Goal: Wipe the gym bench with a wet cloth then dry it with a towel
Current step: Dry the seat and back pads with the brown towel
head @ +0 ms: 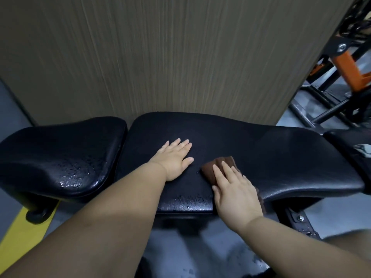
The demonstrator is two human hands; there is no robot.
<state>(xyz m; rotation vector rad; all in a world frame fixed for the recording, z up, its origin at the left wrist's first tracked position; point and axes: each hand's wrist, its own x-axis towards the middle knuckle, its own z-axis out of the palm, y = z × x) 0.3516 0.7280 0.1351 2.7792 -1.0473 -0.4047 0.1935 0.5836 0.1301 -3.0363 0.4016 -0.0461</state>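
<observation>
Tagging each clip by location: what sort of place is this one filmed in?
Probably a gym. A black padded bench fills the foreground, a black and orange steel equipment frame stands at the right, and the grey floor carries a yellow stripe.

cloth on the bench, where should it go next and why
Probably slide the cloth under the right hand rightward along the bench: droplets glisten on the left pad and front edge, while the right end looks matte, seemingly not yet wiped.
</observation>
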